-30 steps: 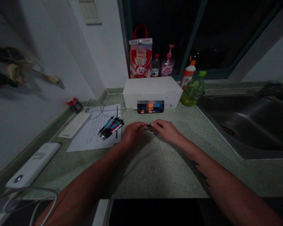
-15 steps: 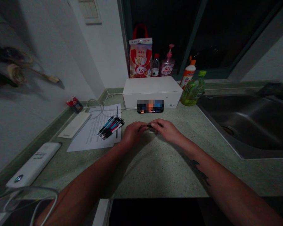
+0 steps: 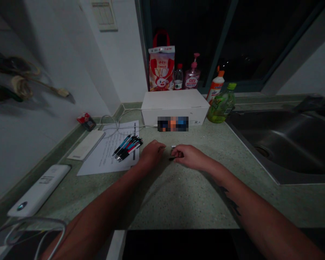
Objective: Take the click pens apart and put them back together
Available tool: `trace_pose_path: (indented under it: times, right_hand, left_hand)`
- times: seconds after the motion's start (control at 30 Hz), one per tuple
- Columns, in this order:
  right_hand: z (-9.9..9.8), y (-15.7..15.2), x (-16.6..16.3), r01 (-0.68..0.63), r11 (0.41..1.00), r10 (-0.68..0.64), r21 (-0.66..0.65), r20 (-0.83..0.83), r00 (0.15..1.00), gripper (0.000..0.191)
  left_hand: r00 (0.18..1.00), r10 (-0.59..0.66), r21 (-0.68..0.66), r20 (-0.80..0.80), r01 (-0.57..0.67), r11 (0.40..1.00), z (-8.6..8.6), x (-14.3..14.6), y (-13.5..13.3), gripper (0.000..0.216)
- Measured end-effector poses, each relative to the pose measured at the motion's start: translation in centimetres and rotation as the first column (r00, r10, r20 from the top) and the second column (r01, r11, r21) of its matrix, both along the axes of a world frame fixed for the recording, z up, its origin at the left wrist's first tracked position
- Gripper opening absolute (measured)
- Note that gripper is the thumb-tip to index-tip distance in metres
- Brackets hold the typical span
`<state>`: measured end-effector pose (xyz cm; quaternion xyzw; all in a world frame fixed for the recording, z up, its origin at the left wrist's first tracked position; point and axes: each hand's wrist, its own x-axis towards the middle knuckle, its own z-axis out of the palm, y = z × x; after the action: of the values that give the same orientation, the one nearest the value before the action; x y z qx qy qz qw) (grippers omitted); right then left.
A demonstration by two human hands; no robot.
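Observation:
My left hand [image 3: 152, 151] is above the counter, just right of the pens, its fingers closed on something small and thin that I cannot make out. Across a narrow gap, my right hand [image 3: 189, 156] has its fingers curled in. A small dark piece [image 3: 172, 159] pokes out from between its fingertips; its kind does not show. By the right knuckles is a small white piece [image 3: 173, 146], partly hidden by the hand. Several click pens [image 3: 128, 147], blue, black and red, lie in a bunch on printed paper sheets [image 3: 97, 159].
A phone [image 3: 173, 124], its screen blurred, leans on a white box [image 3: 176, 99]. Bottles and a red bag [image 3: 161, 68] stand behind. At right is a steel sink [image 3: 292, 144], with a green bottle [image 3: 221, 104] by its corner. A white power bank [image 3: 40, 189] lies left.
My hands were together at one small dark thing; now they are apart. The right hand has moved slightly nearer to me and turned, with the dark piece in its fingers.

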<state>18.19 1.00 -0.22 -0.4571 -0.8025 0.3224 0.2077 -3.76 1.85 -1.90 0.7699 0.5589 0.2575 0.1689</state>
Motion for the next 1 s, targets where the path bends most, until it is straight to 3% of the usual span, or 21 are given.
trace_pose_path:
  times: [0.23,0.47,0.67,0.83,1.0]
  right_hand:
    - [0.5,-0.3,0.1,-0.058,0.993,0.043,0.106,0.142,0.989,0.019]
    - [0.7,-0.5,0.0,-0.064,0.99,0.042,0.124,0.173,0.984,0.01]
    - [1.0,-0.1,0.3,0.128,0.962,-0.153,0.241,0.091,0.984,0.006]
    - [1.2,-0.2,0.1,0.157,0.941,-0.174,0.298,0.03,0.984,0.009]
    - [1.3,-0.2,0.1,0.168,0.937,-0.165,0.306,-0.037,0.986,0.007]
  left_hand:
    - [0.999,-0.041,0.009,-0.01,0.041,0.999,-0.8,0.0,-0.2,0.024]
    - [1.0,-0.023,0.014,-0.002,0.023,1.0,-0.2,0.1,-0.2,0.017]
    - [0.945,0.044,-0.123,0.324,-0.004,0.992,0.2,0.5,-0.4,0.012]
    - [0.873,0.007,-0.168,0.487,0.086,0.982,-0.1,0.8,-0.2,0.01]
    - [0.822,0.037,-0.185,0.569,0.084,0.979,0.3,0.8,-0.1,0.011]
